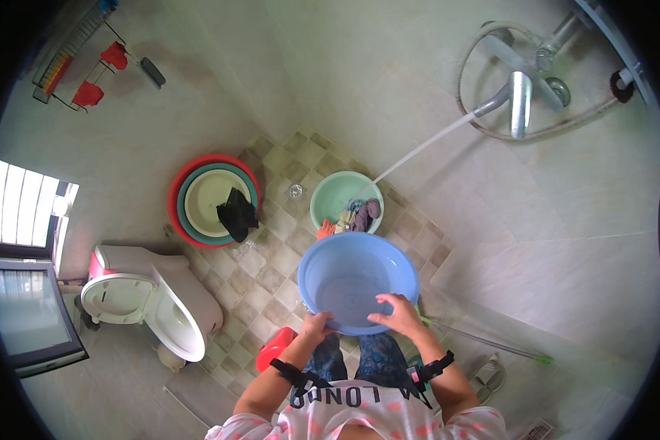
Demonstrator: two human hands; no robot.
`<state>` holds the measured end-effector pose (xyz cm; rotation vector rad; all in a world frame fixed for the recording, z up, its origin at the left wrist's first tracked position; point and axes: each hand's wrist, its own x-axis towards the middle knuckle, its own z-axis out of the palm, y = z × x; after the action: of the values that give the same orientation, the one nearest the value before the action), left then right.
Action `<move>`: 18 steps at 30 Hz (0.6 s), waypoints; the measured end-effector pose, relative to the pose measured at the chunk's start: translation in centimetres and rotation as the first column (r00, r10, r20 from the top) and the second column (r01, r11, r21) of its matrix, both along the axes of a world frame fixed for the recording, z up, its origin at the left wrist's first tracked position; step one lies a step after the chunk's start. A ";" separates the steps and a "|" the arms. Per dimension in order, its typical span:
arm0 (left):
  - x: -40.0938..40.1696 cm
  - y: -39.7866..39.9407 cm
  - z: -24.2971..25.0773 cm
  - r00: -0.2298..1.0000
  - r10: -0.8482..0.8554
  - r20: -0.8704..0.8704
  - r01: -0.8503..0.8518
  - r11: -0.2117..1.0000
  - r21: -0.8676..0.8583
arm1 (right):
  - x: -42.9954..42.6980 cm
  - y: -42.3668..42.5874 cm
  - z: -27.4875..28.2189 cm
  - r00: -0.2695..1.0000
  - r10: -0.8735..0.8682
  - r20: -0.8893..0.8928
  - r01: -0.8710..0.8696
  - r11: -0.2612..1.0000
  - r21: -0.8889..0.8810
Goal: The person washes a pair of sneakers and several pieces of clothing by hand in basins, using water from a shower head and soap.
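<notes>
A blue plastic basin [357, 256] is in front of my legs, its inside facing up toward me. I cannot tell whether it holds water. My left hand [316, 326] grips its near left rim, with the thumb inside. Over the near right part of the basin is my right hand [398, 315], fingers spread and nothing held; whether it touches the wall is unclear. Just beyond, a mint-green basin [325, 192] stands on the floor with wet cloths [357, 215] in it. A stream of water [423, 146] runs into it from the wall faucet [520, 104].
Nested basins [179, 220] with a black cloth [237, 215] stand left, near a floor drain [296, 191]. A toilet [165, 297] with raised lid is further left. A red container [275, 347] lies by my left forearm. A green-ended pole [489, 340] extends to the right.
</notes>
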<state>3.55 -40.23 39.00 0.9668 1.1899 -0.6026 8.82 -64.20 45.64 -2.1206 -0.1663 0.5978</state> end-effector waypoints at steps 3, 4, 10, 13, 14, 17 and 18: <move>0.1 0.7 -2.9 1.000 0.006 -0.020 -0.006 1.000 -0.013 | -0.7 2.3 -2.0 0.974 0.208 0.090 -0.197 0.973 -0.125; 0.1 1.0 -3.8 1.000 0.004 -0.030 -0.005 1.000 -0.019 | -1.1 3.1 -3.1 0.958 0.280 0.067 -0.262 0.944 -0.202; 0.6 2.2 -10.1 0.997 0.058 -0.056 -0.060 0.997 -0.044 | -1.4 5.7 -11.3 0.898 0.440 0.008 -0.414 0.853 -0.318; 2.0 2.4 -12.2 0.993 0.102 -0.051 -0.102 0.995 0.002 | -0.1 6.1 -15.2 0.892 0.447 0.071 -0.403 0.855 -0.325; 2.7 2.5 -12.6 0.994 0.106 -0.021 -0.105 0.994 0.011 | 0.1 6.2 -16.7 0.896 0.426 0.128 -0.373 0.876 -0.306; 4.9 3.3 -14.2 1.000 0.027 -0.014 -0.027 0.999 0.035 | 2.4 6.9 -19.3 0.895 0.400 0.196 -0.346 0.902 -0.257; 6.1 3.3 -13.4 1.000 0.022 0.021 -0.022 0.999 0.027 | 3.2 7.0 -20.5 0.897 0.407 0.172 -0.351 0.894 -0.279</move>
<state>9.69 -36.97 25.60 0.9798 1.1917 -0.5587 11.97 -57.18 25.14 -2.4123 -0.6847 0.6251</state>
